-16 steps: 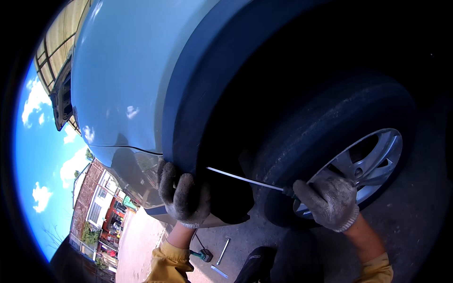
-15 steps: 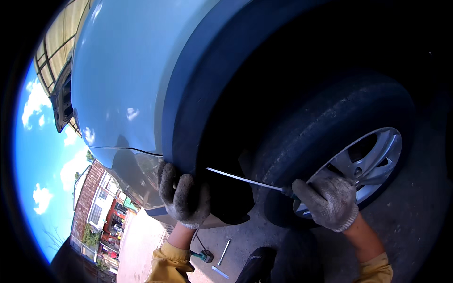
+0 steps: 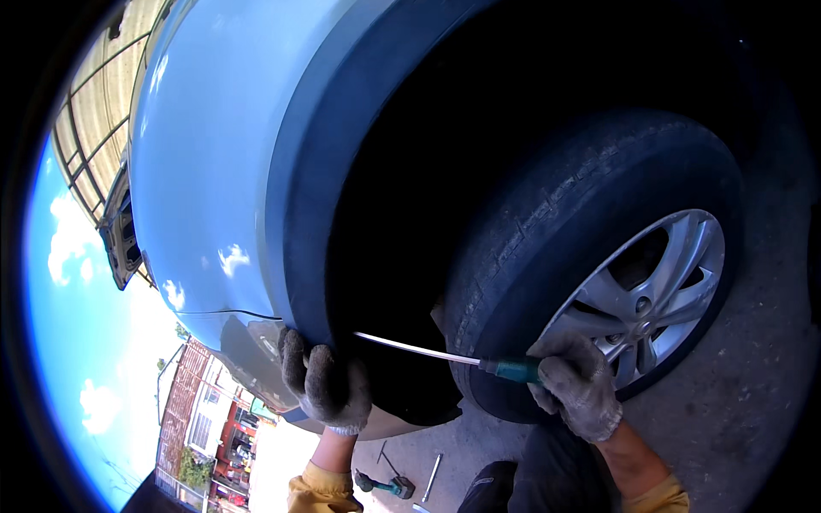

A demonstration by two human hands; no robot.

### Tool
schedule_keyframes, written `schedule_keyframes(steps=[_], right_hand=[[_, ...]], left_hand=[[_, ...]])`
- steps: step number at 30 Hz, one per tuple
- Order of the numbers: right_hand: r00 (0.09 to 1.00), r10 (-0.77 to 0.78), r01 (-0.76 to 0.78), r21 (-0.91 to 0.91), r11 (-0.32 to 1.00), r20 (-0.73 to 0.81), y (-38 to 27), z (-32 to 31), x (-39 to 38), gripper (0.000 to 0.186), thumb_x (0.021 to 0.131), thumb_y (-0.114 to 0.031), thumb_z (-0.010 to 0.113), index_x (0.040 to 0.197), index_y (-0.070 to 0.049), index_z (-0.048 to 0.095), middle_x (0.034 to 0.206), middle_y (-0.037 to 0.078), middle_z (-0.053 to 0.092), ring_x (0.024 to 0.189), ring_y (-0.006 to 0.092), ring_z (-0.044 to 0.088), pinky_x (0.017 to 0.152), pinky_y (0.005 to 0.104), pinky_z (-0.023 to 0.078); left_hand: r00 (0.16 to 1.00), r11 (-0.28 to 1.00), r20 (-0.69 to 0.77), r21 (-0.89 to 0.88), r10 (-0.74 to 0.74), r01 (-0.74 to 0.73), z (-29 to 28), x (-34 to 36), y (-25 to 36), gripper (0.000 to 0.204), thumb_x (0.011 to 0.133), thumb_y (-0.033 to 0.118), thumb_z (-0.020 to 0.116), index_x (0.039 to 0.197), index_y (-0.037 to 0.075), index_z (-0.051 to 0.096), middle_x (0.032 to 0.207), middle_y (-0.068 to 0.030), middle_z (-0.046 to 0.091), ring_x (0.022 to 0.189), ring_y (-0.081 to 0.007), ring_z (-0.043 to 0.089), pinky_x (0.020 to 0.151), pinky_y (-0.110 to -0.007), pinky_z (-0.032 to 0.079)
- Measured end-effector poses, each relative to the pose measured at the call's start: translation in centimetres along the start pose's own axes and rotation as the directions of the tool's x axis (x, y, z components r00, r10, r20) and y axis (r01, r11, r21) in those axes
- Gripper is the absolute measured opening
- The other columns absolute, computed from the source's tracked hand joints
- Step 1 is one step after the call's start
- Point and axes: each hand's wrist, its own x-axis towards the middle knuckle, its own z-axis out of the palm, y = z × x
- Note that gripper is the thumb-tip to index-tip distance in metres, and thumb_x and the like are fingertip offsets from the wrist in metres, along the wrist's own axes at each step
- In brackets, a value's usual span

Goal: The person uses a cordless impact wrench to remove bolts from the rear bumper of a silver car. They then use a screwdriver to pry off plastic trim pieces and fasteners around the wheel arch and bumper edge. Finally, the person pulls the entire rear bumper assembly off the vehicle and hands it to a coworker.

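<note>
My left hand (image 3: pixel 329 385), in a grimy knit glove, curls its fingers round the lower end of the dark wheel arch trim (image 3: pixel 304 239) on a pale blue-grey car body (image 3: pixel 205 137). My right hand (image 3: pixel 577 389), gloved alike, grips a long screwdriver (image 3: pixel 509 370) by its green handle. The metal shaft runs left into the shadowed gap beside the trim, its tip near my left hand; whether it touches cannot be made out. Just right of the gap stands the tyre (image 3: pixel 556 205) with its silver spoked rim (image 3: pixel 641 312), behind my right hand.
A green cordless power tool (image 3: pixel 395 486) and a metal bar (image 3: pixel 432 474) lie on the pavement below the bumper, near my dark-trousered legs (image 3: pixel 556 479). A raised car panel (image 3: pixel 120 231) juts at the left under a framed canopy (image 3: pixel 90 103). A building (image 3: pixel 188 410) stands beyond.
The view has shifted, so the arch and tyre sit further left. My right hand has moved along the screwdriver, and more of its green handle shows. The shaft lies lower in the picture.
</note>
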Motion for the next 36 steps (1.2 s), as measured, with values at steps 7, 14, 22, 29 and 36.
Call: schedule_keyframes(steps=[7,14,22,29,36], right_hand=[[0.957,-0.288,0.288,0.012,0.958,0.02,2.2,-0.4,1.8,0.036,0.081,-0.01,0.069,0.112,-0.004,0.051,0.091,0.006,0.055,0.064,0.0105,0.055,0.053,0.0219,0.047],[0.952,-0.304,0.3,-0.313,0.901,0.037,0.9,-0.6,1.2,0.025,0.088,-0.028,0.062,0.103,-0.011,0.052,0.082,0.003,0.054,0.06,0.0079,0.052,0.049,0.0199,0.043],[0.963,-0.266,0.269,-0.101,0.958,0.042,0.8,-0.5,1.3,0.047,0.08,-0.011,0.068,0.122,-0.002,0.05,0.111,0.009,0.059,0.08,0.0136,0.061,0.066,0.0241,0.054],[0.819,-0.533,0.573,-0.248,0.781,0.213,2.2,-1.6,2.0,0.039,0.088,-0.015,0.058,0.127,-0.013,0.051,0.116,0.012,0.053,0.111,0.0204,0.053,0.084,0.0339,0.051],[0.914,-0.405,0.403,-0.187,0.896,0.032,1.6,0.1,0.8,0.032,0.088,-0.02,0.058,0.118,-0.01,0.054,0.116,0.01,0.052,0.105,0.021,0.054,0.086,0.0397,0.052]], left_hand=[[1.0,0.999,0.007,-0.044,-0.023,0.024,0.1,0.3,-0.9,0.047,0.072,0.003,0.07,0.117,0.004,0.057,0.132,-0.0255,0.044,0.126,-0.0459,0.042,0.102,-0.053,0.038],[0.995,0.992,0.039,0.081,0.092,-0.095,0.1,1.5,0.6,0.036,0.06,0.001,0.071,0.093,0.016,0.066,0.115,-0.013,0.054,0.114,-0.0468,0.049,0.094,-0.061,0.044],[0.954,0.947,0.028,0.113,0.298,-0.3,0.4,0.4,-1.6,0.037,0.061,0.002,0.072,0.096,0.013,0.067,0.117,-0.0163,0.054,0.115,-0.0465,0.048,0.095,-0.06,0.044],[0.996,0.994,-0.082,-0.108,0.025,-0.034,1.0,0.7,-0.9,0.043,0.064,0.002,0.072,0.106,-0.001,0.064,0.123,-0.0267,0.051,0.115,-0.0466,0.048,0.098,-0.056,0.042],[0.947,0.946,0.004,0.057,0.32,-0.32,0.2,1.0,-1.7,0.044,0.065,0.005,0.074,0.108,0.002,0.064,0.123,-0.0263,0.051,0.119,-0.0445,0.048,0.098,-0.054,0.043]])
